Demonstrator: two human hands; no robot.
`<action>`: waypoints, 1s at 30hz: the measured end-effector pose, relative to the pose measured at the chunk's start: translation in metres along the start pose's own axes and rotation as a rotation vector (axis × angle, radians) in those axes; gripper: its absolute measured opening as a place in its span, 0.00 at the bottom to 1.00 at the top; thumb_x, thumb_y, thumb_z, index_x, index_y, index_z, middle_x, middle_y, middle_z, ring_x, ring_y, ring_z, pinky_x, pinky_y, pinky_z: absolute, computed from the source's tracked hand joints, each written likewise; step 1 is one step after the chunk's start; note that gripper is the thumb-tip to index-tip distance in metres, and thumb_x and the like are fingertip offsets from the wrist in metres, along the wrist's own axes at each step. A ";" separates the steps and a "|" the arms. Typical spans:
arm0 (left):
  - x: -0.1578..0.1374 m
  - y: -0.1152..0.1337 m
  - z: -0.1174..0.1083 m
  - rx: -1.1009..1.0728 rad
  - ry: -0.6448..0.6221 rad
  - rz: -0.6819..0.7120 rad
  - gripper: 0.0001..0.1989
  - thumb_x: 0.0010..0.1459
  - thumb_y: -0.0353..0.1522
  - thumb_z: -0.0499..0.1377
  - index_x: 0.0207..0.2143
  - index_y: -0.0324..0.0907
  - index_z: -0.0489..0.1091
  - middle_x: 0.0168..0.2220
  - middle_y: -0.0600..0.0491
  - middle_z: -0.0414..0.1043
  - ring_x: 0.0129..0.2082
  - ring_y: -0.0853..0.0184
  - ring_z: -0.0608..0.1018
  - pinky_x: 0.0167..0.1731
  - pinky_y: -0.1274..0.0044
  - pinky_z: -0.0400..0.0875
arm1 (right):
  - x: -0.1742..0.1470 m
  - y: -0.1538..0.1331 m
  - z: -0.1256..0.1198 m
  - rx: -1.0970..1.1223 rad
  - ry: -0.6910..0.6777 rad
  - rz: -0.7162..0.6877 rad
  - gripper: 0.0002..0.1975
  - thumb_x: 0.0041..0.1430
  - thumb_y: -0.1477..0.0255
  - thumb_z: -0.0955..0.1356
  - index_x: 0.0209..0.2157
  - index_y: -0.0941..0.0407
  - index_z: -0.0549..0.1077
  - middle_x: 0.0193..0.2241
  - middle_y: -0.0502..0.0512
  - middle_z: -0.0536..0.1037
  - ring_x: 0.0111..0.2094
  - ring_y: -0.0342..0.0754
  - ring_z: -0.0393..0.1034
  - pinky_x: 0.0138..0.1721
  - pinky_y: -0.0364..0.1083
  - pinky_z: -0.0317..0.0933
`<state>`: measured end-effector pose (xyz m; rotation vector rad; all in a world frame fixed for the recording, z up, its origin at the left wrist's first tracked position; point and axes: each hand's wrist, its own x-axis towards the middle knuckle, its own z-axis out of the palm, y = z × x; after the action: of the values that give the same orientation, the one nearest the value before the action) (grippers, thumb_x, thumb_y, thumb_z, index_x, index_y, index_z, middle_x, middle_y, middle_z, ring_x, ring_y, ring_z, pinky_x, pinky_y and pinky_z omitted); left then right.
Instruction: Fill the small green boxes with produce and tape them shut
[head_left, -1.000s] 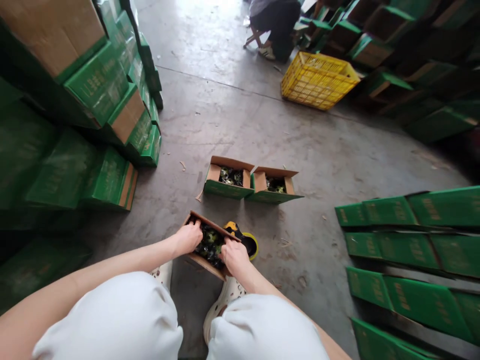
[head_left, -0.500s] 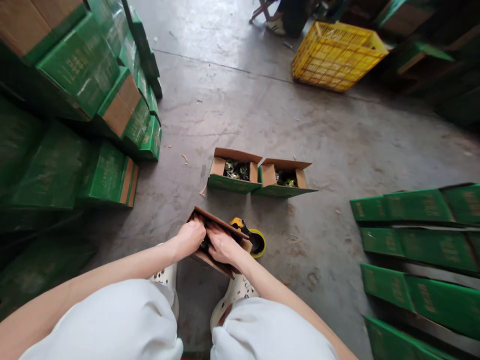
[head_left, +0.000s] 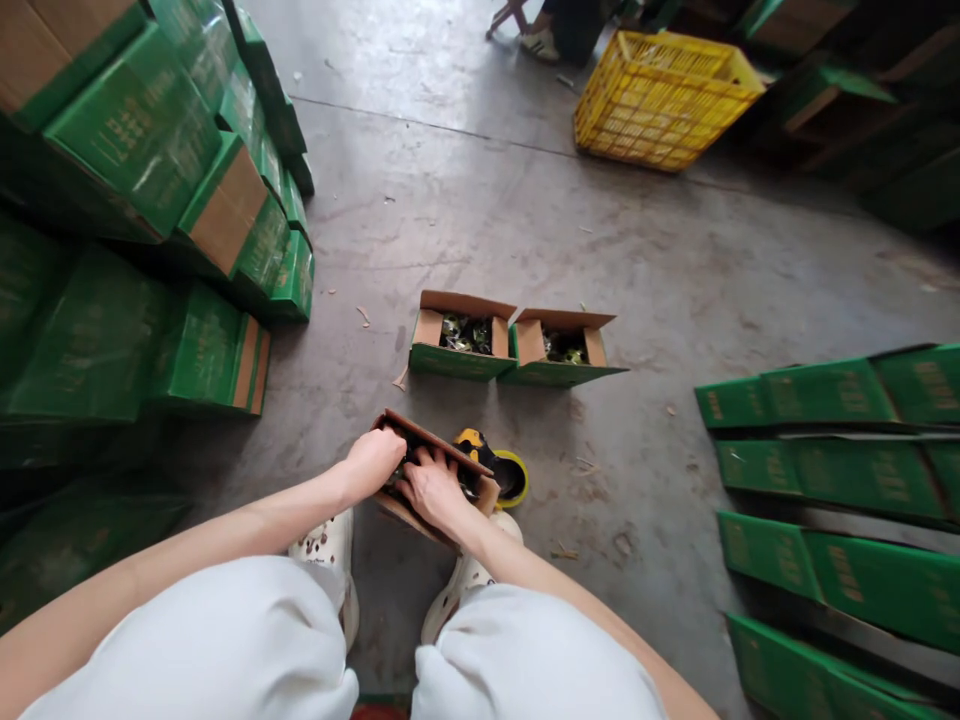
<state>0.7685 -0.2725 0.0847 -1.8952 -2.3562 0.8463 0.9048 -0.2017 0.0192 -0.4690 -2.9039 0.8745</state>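
A small open carton (head_left: 427, 430) stands tilted between my feet, brown inside, with dark, shiny wrapped items in it. My left hand (head_left: 377, 460) reaches into its left end with fingers curled; what they hold, if anything, is hidden. Inside the same carton, my right hand (head_left: 436, 490) lies on the contents, fingers spread and pointing forward. Just beyond its right end, a yellow-and-black tape dispenser (head_left: 474, 441) with a yellow-rimmed ring (head_left: 523, 492) rests on the floor, partly covered by the carton.
Ahead, a left open green carton (head_left: 457, 362) and a right one (head_left: 559, 374) hold wrapped dark items. Stacked green boxes (head_left: 135, 140) rise on the left, and rows of green cartons (head_left: 832, 405) line the right. A yellow crate (head_left: 660, 105) sits near another person's shoe (head_left: 540, 44).
My right hand has spread its fingers and lies flatter on the contents. My left hand has shifted slightly up and left, still curled at the carton's left end. The view has moved a little.
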 end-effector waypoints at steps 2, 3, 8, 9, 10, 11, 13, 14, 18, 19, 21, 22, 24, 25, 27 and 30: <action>-0.002 0.001 0.001 -0.001 -0.005 -0.016 0.12 0.63 0.20 0.56 0.44 0.31 0.78 0.41 0.35 0.78 0.36 0.58 0.84 0.37 0.72 0.80 | -0.007 0.007 0.006 -0.007 0.000 -0.135 0.13 0.73 0.67 0.64 0.42 0.55 0.80 0.58 0.63 0.71 0.64 0.62 0.57 0.60 0.64 0.61; -0.003 0.003 0.002 -0.002 -0.004 -0.015 0.12 0.63 0.20 0.56 0.45 0.31 0.77 0.42 0.35 0.78 0.37 0.58 0.84 0.37 0.72 0.80 | -0.011 0.010 0.009 -0.011 0.008 -0.195 0.13 0.73 0.68 0.64 0.40 0.54 0.80 0.58 0.62 0.70 0.64 0.60 0.57 0.61 0.62 0.60; -0.008 0.016 0.003 -0.012 0.018 0.067 0.11 0.64 0.21 0.56 0.44 0.32 0.78 0.43 0.34 0.77 0.42 0.56 0.83 0.41 0.71 0.78 | -0.015 0.007 0.022 -0.045 0.041 -0.127 0.12 0.73 0.64 0.65 0.43 0.52 0.81 0.56 0.61 0.71 0.61 0.61 0.60 0.57 0.62 0.63; -0.011 0.018 0.003 -0.014 0.019 0.083 0.11 0.64 0.21 0.56 0.43 0.32 0.78 0.43 0.34 0.77 0.41 0.56 0.83 0.41 0.72 0.78 | -0.013 0.004 0.023 -0.052 0.043 -0.091 0.13 0.73 0.63 0.65 0.45 0.52 0.81 0.57 0.62 0.71 0.60 0.63 0.60 0.56 0.64 0.64; -0.014 0.020 0.003 -0.011 0.023 0.101 0.12 0.64 0.21 0.56 0.44 0.32 0.78 0.45 0.33 0.77 0.42 0.56 0.83 0.40 0.72 0.78 | -0.011 0.002 0.024 -0.055 0.047 -0.069 0.14 0.74 0.63 0.65 0.46 0.52 0.80 0.57 0.63 0.71 0.60 0.64 0.60 0.55 0.65 0.64; -0.018 0.020 0.004 0.002 0.033 0.119 0.13 0.63 0.21 0.56 0.45 0.31 0.78 0.47 0.31 0.77 0.44 0.54 0.83 0.41 0.71 0.78 | -0.010 0.000 0.025 -0.050 0.053 -0.067 0.14 0.74 0.62 0.65 0.47 0.53 0.80 0.58 0.63 0.71 0.61 0.65 0.59 0.55 0.66 0.64; -0.026 0.021 0.009 0.056 0.067 0.141 0.16 0.62 0.21 0.56 0.50 0.26 0.77 0.54 0.23 0.74 0.52 0.48 0.81 0.44 0.69 0.78 | -0.009 0.003 0.026 -0.010 0.066 -0.113 0.14 0.73 0.61 0.66 0.47 0.54 0.80 0.58 0.64 0.72 0.62 0.66 0.60 0.58 0.67 0.63; -0.029 0.021 0.011 0.089 0.089 0.144 0.18 0.61 0.21 0.56 0.52 0.22 0.76 0.57 0.20 0.71 0.56 0.44 0.79 0.47 0.67 0.78 | -0.009 0.005 0.027 0.028 0.067 -0.148 0.14 0.72 0.60 0.67 0.46 0.54 0.79 0.57 0.64 0.73 0.61 0.64 0.61 0.59 0.66 0.63; -0.030 0.023 0.013 0.064 0.116 0.112 0.23 0.59 0.22 0.56 0.55 0.18 0.73 0.60 0.16 0.67 0.63 0.39 0.73 0.54 0.62 0.75 | -0.007 0.016 0.024 0.177 0.101 -0.180 0.12 0.70 0.62 0.70 0.45 0.57 0.76 0.54 0.65 0.75 0.61 0.62 0.66 0.62 0.62 0.63; -0.028 0.023 0.011 -0.009 0.108 0.091 0.23 0.59 0.22 0.56 0.55 0.19 0.73 0.60 0.16 0.67 0.62 0.39 0.74 0.53 0.62 0.76 | -0.006 0.017 0.020 0.191 0.099 -0.164 0.12 0.69 0.63 0.70 0.45 0.57 0.76 0.54 0.66 0.75 0.61 0.63 0.67 0.62 0.63 0.63; -0.025 0.019 0.003 -0.153 0.089 0.044 0.24 0.57 0.22 0.57 0.56 0.22 0.74 0.59 0.20 0.70 0.57 0.43 0.79 0.49 0.65 0.79 | -0.009 0.018 0.006 0.231 0.056 -0.187 0.10 0.68 0.64 0.71 0.44 0.57 0.76 0.54 0.65 0.76 0.59 0.63 0.69 0.61 0.62 0.64; -0.027 0.014 -0.002 -0.218 0.089 0.035 0.25 0.56 0.21 0.56 0.57 0.25 0.74 0.58 0.23 0.72 0.54 0.47 0.81 0.48 0.66 0.79 | -0.015 0.020 -0.003 0.278 0.033 -0.232 0.09 0.68 0.65 0.71 0.43 0.56 0.77 0.55 0.64 0.76 0.59 0.61 0.70 0.61 0.61 0.65; -0.034 -0.003 -0.009 -0.409 0.132 0.039 0.24 0.59 0.23 0.54 0.58 0.34 0.74 0.57 0.34 0.77 0.51 0.55 0.83 0.49 0.70 0.79 | -0.038 0.029 -0.019 0.446 0.042 -0.328 0.09 0.70 0.64 0.69 0.44 0.54 0.79 0.58 0.60 0.76 0.61 0.58 0.69 0.65 0.57 0.62; -0.040 -0.016 -0.010 -0.551 0.172 0.030 0.23 0.63 0.25 0.53 0.58 0.39 0.74 0.55 0.40 0.79 0.51 0.58 0.83 0.51 0.71 0.78 | -0.055 0.037 -0.025 0.556 0.086 -0.337 0.11 0.71 0.62 0.67 0.47 0.52 0.79 0.61 0.58 0.74 0.63 0.56 0.67 0.67 0.55 0.60; -0.051 -0.044 -0.010 -0.942 0.253 -0.102 0.19 0.67 0.33 0.52 0.55 0.43 0.76 0.49 0.47 0.81 0.47 0.60 0.84 0.49 0.71 0.79 | -0.092 0.057 -0.026 0.801 0.217 -0.144 0.15 0.72 0.58 0.65 0.51 0.50 0.78 0.56 0.56 0.79 0.58 0.54 0.73 0.62 0.53 0.65; -0.056 -0.075 0.000 -1.309 0.216 -0.317 0.25 0.62 0.43 0.61 0.57 0.41 0.73 0.48 0.46 0.80 0.39 0.61 0.84 0.40 0.70 0.81 | -0.132 0.083 0.000 1.015 0.368 0.387 0.24 0.64 0.48 0.68 0.48 0.52 0.76 0.38 0.56 0.83 0.37 0.53 0.80 0.40 0.49 0.75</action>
<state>0.7155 -0.3326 0.1333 -1.4536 -3.1412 -1.1499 1.0526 -0.1771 -0.0242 -0.9242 -1.7271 1.8663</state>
